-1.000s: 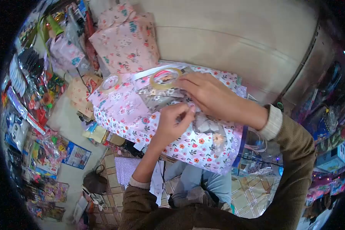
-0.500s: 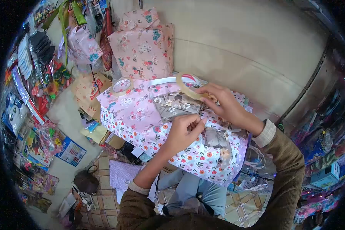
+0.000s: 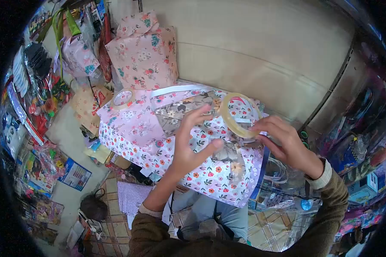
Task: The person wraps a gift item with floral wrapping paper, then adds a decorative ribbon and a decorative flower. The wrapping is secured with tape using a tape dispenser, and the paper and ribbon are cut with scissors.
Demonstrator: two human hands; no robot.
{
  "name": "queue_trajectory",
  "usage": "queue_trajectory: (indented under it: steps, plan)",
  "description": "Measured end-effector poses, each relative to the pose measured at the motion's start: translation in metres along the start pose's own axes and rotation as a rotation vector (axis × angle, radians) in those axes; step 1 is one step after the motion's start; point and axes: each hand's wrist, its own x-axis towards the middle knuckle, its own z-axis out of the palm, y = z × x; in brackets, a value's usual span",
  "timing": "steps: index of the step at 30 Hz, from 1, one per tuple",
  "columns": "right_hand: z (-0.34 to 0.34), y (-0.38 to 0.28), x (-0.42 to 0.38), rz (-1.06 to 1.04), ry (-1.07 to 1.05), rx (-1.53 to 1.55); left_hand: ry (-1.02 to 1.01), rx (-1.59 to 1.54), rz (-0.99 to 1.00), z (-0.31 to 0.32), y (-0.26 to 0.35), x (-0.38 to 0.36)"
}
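A large roll of clear yellowish tape (image 3: 227,116) is gripped at its lower right edge between the thumb and fingers of my right hand (image 3: 287,145). The roll is tilted over the right part of the floral wrapping paper (image 3: 188,173). My left hand (image 3: 188,150) hovers above the middle of the paper, thumb and fingers spread apart, with nothing visible in it. Behind its fingers lies a grey-brown floral piece (image 3: 169,115), partly covered. A smaller tape roll (image 3: 123,98) rests on the pink floral paper (image 3: 135,126) at the left.
Against the wall stands a pink floral wrapped bag or parcel (image 3: 143,58). Packaged goods (image 3: 47,103) hang at the left, and more stock crowds the right side. A light blue box (image 3: 366,188) sits at the far right. Coiled clear cord (image 3: 275,171) lies beside the paper's right edge.
My left hand has opened from a pinch and shifted left. My right hand has moved right and down, carrying the large tape roll along. The view has shifted slightly.
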Motion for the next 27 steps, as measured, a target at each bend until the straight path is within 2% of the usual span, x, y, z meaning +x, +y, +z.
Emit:
queue_trajectory:
  steps: [7,13,19,27]
  plan:
    - [-0.006,-0.003,-0.018,-0.017,-0.008,-0.075,-0.09,0.18,0.083,0.009,0.011,0.006]
    - [-0.006,-0.006,-0.025,-0.033,0.009,-0.091,-0.048,-0.065,-0.094,0.014,0.016,0.003]
    - [-0.008,-0.011,-0.028,-0.042,0.011,-0.109,-0.012,-0.083,-0.152,0.017,0.022,0.003]
    - [-0.01,-0.014,-0.037,-0.039,-0.007,-0.17,-0.059,-0.108,-0.128,0.019,0.02,0.004]
